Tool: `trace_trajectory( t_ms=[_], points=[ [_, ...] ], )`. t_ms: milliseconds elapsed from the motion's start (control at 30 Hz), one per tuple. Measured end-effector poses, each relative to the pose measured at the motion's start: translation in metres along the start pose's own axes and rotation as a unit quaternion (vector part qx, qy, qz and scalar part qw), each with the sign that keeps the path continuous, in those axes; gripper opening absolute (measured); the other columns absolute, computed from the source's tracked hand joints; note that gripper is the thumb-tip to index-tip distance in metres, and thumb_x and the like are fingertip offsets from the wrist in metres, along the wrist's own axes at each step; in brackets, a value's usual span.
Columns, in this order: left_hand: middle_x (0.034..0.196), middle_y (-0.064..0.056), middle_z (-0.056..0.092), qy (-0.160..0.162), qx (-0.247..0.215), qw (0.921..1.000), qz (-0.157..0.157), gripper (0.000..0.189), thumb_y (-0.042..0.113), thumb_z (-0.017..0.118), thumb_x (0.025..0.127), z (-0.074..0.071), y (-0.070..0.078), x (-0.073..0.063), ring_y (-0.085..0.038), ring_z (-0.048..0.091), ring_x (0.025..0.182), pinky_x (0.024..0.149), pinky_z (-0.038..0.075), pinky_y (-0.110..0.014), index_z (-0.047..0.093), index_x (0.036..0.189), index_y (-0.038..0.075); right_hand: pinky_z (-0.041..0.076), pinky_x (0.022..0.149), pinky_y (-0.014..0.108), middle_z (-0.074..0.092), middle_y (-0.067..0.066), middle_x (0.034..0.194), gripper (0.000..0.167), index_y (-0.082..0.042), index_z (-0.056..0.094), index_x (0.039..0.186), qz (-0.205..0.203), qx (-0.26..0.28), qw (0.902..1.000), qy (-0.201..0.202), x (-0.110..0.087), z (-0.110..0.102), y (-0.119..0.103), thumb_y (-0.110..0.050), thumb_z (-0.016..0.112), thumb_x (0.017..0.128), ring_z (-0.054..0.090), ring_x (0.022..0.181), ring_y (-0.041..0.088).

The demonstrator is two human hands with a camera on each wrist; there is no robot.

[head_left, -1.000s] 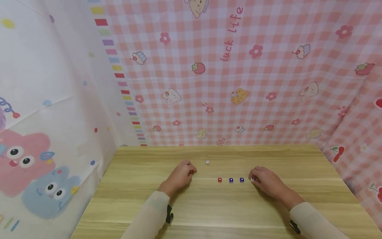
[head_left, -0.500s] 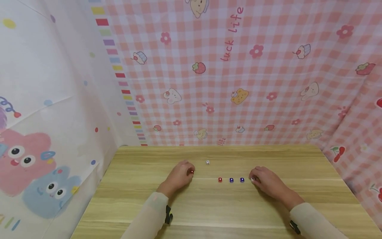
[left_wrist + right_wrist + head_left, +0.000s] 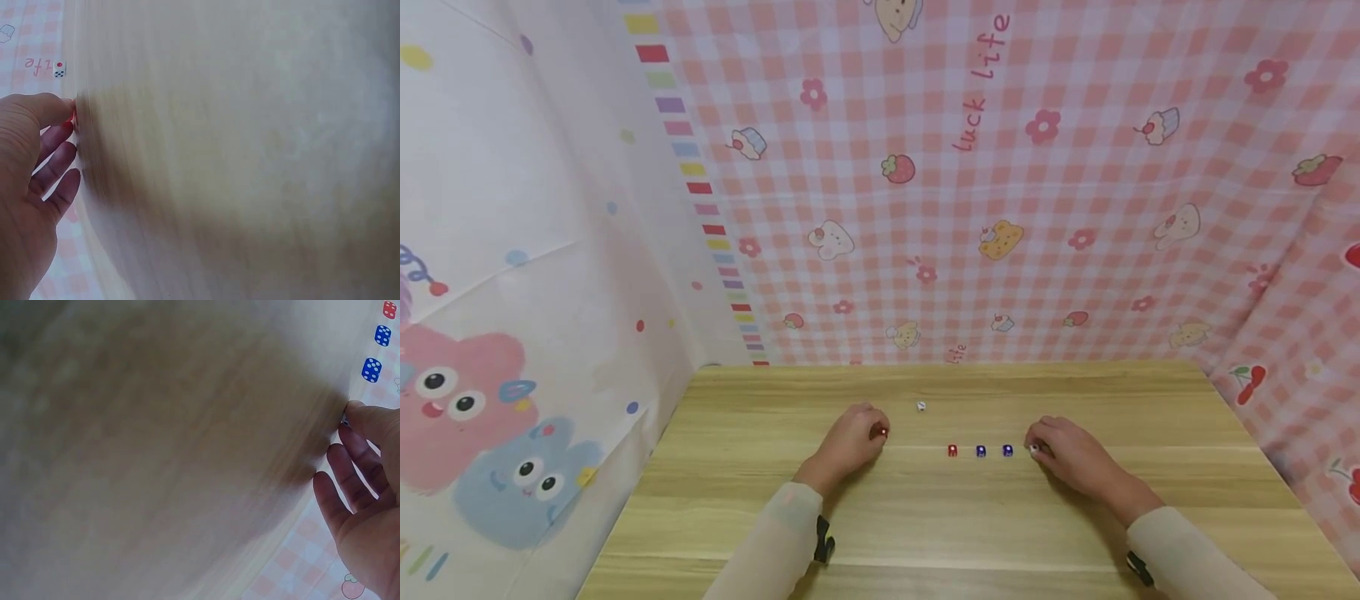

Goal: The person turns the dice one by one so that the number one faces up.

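In the head view my left hand (image 3: 852,437) pinches a red die (image 3: 884,432) between thumb and index finger, low over the table. The left wrist view shows only a red sliver of it at the fingertips. My right hand (image 3: 1072,450) pinches a white die (image 3: 1034,449), mostly covered by thumb and finger. Just left of that hand lie two blue dice, the nearer one (image 3: 1007,451) and another blue die (image 3: 981,451), then a red die (image 3: 952,451), all in one row. Farther back, a lone white die (image 3: 921,407) rests to the right of my left hand.
The wood-grain table (image 3: 917,533) carries all the dice. A pink checked cloth (image 3: 940,200) hangs behind its back edge, and a white printed cloth (image 3: 572,292) stands along the left side. Both forearms reach in from the front.
The left fingertips have drawn back slightly to the left, so more of the red die shows between them. My right hand and the dice on the table stay put.
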State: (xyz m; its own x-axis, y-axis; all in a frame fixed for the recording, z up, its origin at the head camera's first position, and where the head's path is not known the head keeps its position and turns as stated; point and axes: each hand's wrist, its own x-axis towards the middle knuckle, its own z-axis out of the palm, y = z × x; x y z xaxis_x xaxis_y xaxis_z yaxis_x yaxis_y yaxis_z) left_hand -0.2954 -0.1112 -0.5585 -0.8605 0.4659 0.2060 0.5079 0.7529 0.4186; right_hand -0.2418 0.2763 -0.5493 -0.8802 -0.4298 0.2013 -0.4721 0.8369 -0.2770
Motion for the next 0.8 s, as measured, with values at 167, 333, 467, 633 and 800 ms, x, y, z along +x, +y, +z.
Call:
trace_trajectory(
  t_ms=[167, 333, 467, 633, 800],
  points=[
    [0.090, 0.002, 0.065, -0.009, -0.005, 0.9999, 0.011, 0.005, 0.009, 0.077, 0.088, 0.002, 0.007, 0.001, -0.013, 0.058, 0.087, 0.084, 0.054, -0.033, 0.074, 0.089, 0.012, 0.053, 0.076, 0.038, 0.064, -0.007, 0.092, 0.012, -0.017, 0.070, 0.094, 0.009, -0.002, 0.9999, -0.012, 0.000, -0.001, 0.000, -0.007, 0.077, 0.091, 0.056, 0.084, 0.011],
    [0.091, 0.002, 0.067, -0.020, 0.003, 0.9995, 0.024, 0.004, 0.010, 0.077, 0.089, 0.004, 0.018, 0.003, -0.013, 0.059, 0.088, 0.086, 0.054, -0.032, 0.074, 0.089, 0.012, 0.053, 0.076, 0.038, 0.064, -0.007, 0.092, 0.011, -0.017, 0.070, 0.095, 0.010, -0.002, 0.9998, -0.017, 0.000, -0.002, 0.000, -0.008, 0.077, 0.092, 0.055, 0.084, 0.010],
    [0.093, 0.002, 0.068, -0.026, 0.007, 0.9991, 0.034, 0.004, 0.012, 0.078, 0.089, 0.004, 0.028, 0.005, -0.014, 0.061, 0.090, 0.087, 0.054, -0.032, 0.074, 0.090, 0.012, 0.053, 0.076, 0.037, 0.064, -0.007, 0.092, 0.012, -0.017, 0.070, 0.094, 0.013, 0.000, 0.9998, -0.015, 0.000, -0.003, -0.001, -0.008, 0.077, 0.091, 0.055, 0.083, 0.010],
    [0.094, 0.002, 0.069, -0.038, 0.009, 0.9982, 0.046, 0.004, 0.013, 0.078, 0.089, 0.008, 0.038, 0.008, -0.013, 0.061, 0.091, 0.087, 0.054, -0.030, 0.075, 0.091, 0.013, 0.053, 0.076, 0.038, 0.065, -0.006, 0.092, 0.013, -0.017, 0.070, 0.093, 0.009, 0.000, 0.9999, -0.009, 0.000, -0.003, -0.002, -0.007, 0.078, 0.090, 0.055, 0.083, 0.011],
    [0.092, 0.004, 0.068, -0.055, 0.011, 0.9973, 0.049, 0.004, 0.015, 0.078, 0.089, 0.012, 0.046, 0.008, -0.010, 0.059, 0.089, 0.085, 0.054, -0.027, 0.075, 0.091, 0.015, 0.053, 0.077, 0.037, 0.064, -0.007, 0.092, 0.013, -0.017, 0.070, 0.094, 0.008, 0.001, 0.9999, -0.011, 0.000, -0.003, -0.003, -0.007, 0.078, 0.090, 0.055, 0.083, 0.011]
  ],
)
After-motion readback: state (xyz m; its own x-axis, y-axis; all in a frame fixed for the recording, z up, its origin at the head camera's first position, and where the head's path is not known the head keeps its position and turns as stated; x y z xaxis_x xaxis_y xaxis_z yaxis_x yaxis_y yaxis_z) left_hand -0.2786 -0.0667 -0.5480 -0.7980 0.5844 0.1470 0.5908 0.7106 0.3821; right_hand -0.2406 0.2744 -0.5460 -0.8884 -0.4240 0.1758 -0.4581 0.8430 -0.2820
